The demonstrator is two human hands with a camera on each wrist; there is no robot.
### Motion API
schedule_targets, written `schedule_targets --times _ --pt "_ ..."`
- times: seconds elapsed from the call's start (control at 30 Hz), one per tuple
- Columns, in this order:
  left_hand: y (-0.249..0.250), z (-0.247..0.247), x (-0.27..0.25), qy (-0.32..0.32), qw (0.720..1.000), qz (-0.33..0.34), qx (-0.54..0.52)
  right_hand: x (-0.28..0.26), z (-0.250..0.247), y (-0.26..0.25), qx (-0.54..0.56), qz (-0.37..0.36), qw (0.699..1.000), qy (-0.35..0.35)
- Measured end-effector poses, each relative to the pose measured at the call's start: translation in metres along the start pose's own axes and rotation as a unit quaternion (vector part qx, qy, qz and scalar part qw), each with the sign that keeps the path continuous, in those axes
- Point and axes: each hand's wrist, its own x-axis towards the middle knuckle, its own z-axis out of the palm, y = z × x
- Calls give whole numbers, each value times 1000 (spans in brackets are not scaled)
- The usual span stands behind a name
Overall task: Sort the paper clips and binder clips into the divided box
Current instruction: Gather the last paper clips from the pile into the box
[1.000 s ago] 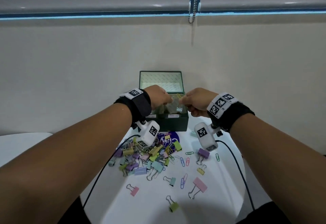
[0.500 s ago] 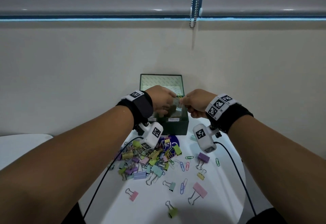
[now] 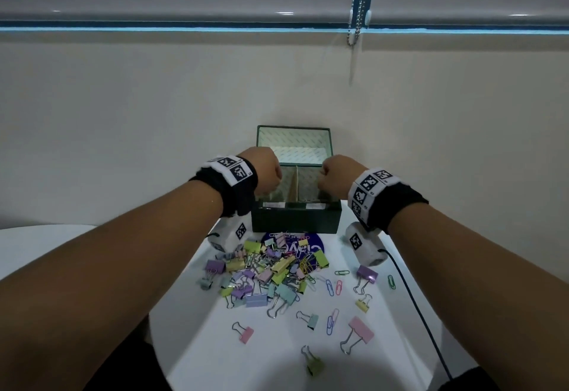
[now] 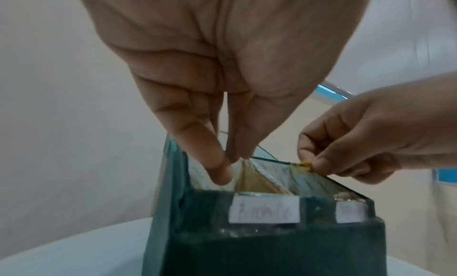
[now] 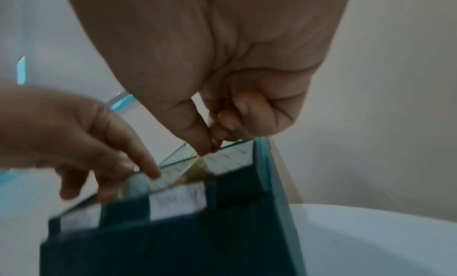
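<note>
The dark green divided box (image 3: 295,219) stands at the table's far edge with its lid up and a cardboard divider (image 3: 294,187) down the middle. My left hand (image 3: 266,175) hangs over the left compartment. Its fingers (image 4: 219,169) point straight down into it, and I see nothing between them. My right hand (image 3: 335,175) is over the right compartment and pinches a small yellow clip (image 4: 305,166) between thumb and forefinger at rim height. A heap of pastel binder clips and paper clips (image 3: 264,267) lies in front of the box.
Two white handwritten labels (image 4: 264,210) are stuck on the box's front wall. Loose clips (image 3: 360,332) are scattered over the round white table (image 3: 215,344) toward me. A black cable (image 3: 421,323) runs along the right side. A beige wall is close behind the box.
The two hands were touching over the middle of the box. They have drawn apart, the left over the left compartment, the right over the right one with the yellow clip.
</note>
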Motion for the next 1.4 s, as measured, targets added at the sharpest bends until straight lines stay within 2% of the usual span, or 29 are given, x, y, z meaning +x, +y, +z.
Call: schedule_targets --times 0.1,0.17,0.27,0.3,0.37,0.4,0.47,0.6,0.73,0.97,1.07,1.13,1.17,1.2,1.23,1.3,1.33,1.37,1.4 --pt "0 3 -17 38 999 28 5 -7 3 -4 -38 -40 998 -1" --pt "4 10 -37 55 994 90 -4 -14 3 0 -60 -62 996 13" --pt "14 30 -71 -41 981 190 26 -40 4 7 -47 -112 990 66" --pt "17 38 -78 -75 973 213 53 -53 6 10 -52 -116 991 45" --pt "22 55 -82 -106 957 245 112 -79 15 14 -103 -97 988 -55" --pt "24 63 -81 -108 954 245 138 -90 22 17 -140 -84 981 -104" --pt "29 74 -78 -113 951 222 184 -104 38 19 -198 -62 966 -152" --pt "43 85 -77 -113 946 208 220 -117 58 18 -210 -44 966 -146" --pt "50 85 -81 -124 957 188 182 -119 64 17 -183 -64 971 -141" --pt "43 79 -88 -139 972 152 111 -123 71 10 -192 -65 964 -172" --pt "40 78 -89 -139 974 143 106 -124 58 14 -84 -55 982 -160" --pt "38 79 -89 -135 975 148 97 -120 43 23 93 -27 985 -142" --pt "39 79 -88 -133 975 150 93 -118 37 29 207 2 969 -132" --pt "39 80 -87 -129 976 152 90 -115 34 35 327 32 937 -120" --pt "40 80 -86 -128 976 153 91 -112 33 41 445 62 887 -107" --pt "42 83 -85 -127 975 155 93 -110 33 51 637 121 757 -86" --pt "42 84 -84 -126 976 155 91 -110 32 56 692 144 702 -85" --pt "42 85 -83 -126 976 154 90 -110 33 60 720 161 669 -89" --pt "42 85 -83 -126 976 153 89 -110 33 62 725 170 660 -94"
